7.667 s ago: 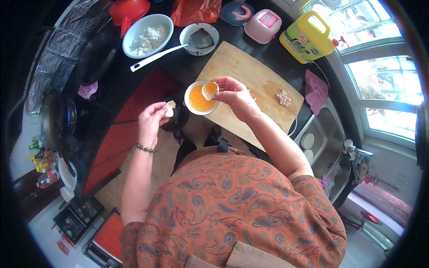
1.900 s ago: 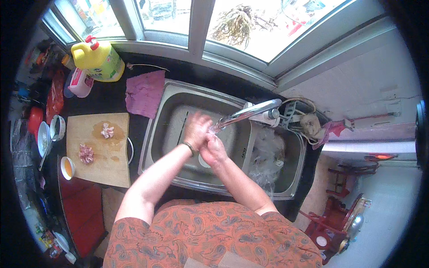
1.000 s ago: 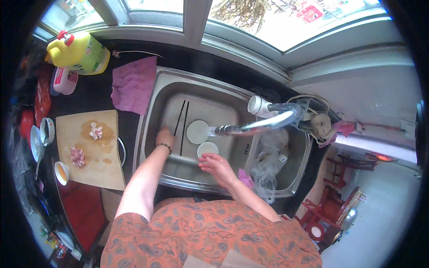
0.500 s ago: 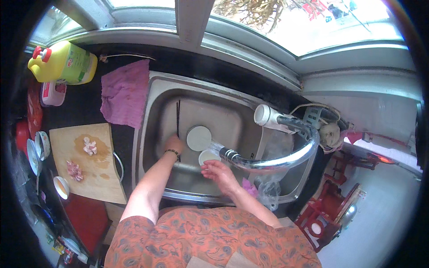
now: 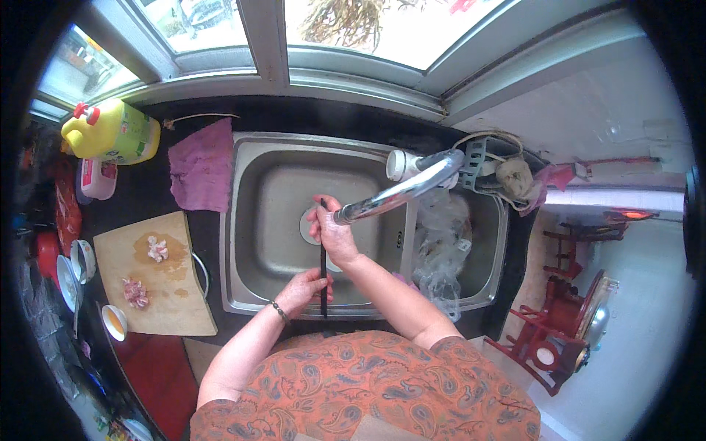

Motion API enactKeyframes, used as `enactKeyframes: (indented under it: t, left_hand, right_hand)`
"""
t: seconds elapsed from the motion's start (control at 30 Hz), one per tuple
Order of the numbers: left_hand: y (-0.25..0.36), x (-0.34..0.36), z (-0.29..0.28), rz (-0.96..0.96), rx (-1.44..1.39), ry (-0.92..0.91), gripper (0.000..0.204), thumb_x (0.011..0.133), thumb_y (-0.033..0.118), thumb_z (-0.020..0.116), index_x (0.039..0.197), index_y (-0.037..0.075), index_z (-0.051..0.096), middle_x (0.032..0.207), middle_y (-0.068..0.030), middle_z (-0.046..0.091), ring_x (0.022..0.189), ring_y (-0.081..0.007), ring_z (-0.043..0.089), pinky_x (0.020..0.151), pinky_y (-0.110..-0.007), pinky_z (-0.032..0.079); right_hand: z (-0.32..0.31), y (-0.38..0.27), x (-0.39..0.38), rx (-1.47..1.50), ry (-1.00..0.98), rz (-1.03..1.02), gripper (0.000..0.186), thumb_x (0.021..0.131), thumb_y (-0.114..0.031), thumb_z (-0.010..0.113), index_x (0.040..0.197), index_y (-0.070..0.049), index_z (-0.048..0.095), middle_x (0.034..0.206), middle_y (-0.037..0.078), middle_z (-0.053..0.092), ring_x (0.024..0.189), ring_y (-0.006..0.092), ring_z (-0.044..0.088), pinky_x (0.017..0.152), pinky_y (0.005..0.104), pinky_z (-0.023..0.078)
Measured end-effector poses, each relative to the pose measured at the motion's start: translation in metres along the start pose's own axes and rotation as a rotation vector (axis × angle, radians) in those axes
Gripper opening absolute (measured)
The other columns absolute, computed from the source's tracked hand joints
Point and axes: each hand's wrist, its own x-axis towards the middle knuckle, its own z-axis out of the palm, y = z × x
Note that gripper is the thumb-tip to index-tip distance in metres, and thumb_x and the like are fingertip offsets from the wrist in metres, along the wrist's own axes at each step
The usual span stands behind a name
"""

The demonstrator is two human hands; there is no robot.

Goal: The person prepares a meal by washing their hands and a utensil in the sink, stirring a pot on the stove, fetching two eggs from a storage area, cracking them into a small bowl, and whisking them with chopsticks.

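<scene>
Over the steel sink basin (image 5: 276, 165), I hold dark chopsticks (image 5: 323, 257) with both hands. My left hand (image 5: 303, 292) is closed round their lower part, near the front rim. Higher up, my right hand (image 5: 335, 239) grips them near the upper end, just below the mouth of the chrome faucet (image 5: 404, 192). A pale round disc-like piece (image 5: 307, 228) lies on the basin floor, partly hidden by my right hand. A second pale piece shows only a sliver between my hands; its kind is unclear.
Clear plastic bags (image 5: 440, 253) fill the smaller right basin. Left of the sink are a pink cloth (image 5: 202, 169), a cutting board (image 5: 165, 294) with raw meat, a yellow jug (image 5: 121, 132) and bowls (image 5: 114, 322). The faucet arches over the work area.
The chopsticks have come up from the basin floor into both hands. My left hand has drawn back toward the front rim; my right hand has moved up and left onto them. The view has shifted.
</scene>
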Motion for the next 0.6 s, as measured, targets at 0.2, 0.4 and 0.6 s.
enactKeyframes:
  t: [0.2,0.4,0.6]
  left_hand:
    - [-0.002,0.004,-0.002,0.09,0.143,0.042,0.015,0.096,0.014,0.047,0.101,0.002,0.055,0.092,-0.0064,0.061,0.085,-0.0177,0.062,0.079,-0.032,0.05]
    - [0.032,0.018,0.005,0.193,0.199,0.124,0.019,0.095,0.018,0.05,0.097,0.002,0.06,0.076,-0.0029,0.059,0.071,-0.0131,0.059,0.07,-0.027,0.049]
    - [0.072,0.048,0.014,0.368,-0.068,0.128,0.023,0.096,0.024,0.043,0.08,0.009,0.051,0.064,0.0004,0.048,0.056,-0.0119,0.044,0.053,-0.026,0.037]
  right_hand:
    - [-0.008,-0.025,0.013,0.355,-0.102,0.256,0.032,0.092,-0.04,0.054,0.071,-0.019,0.045,0.053,-0.007,0.035,0.04,0.0072,0.029,0.042,0.0255,0.027]
    - [-0.025,-0.053,0.032,0.467,-0.3,0.352,0.03,0.089,-0.034,0.06,0.066,-0.021,0.047,0.056,-0.007,0.044,0.049,0.0107,0.044,0.059,0.0364,0.047]
    - [-0.014,-0.074,0.017,0.384,-0.124,0.174,0.025,0.094,-0.03,0.051,0.086,-0.008,0.061,0.067,-0.001,0.054,0.059,0.0124,0.051,0.075,0.0316,0.047]
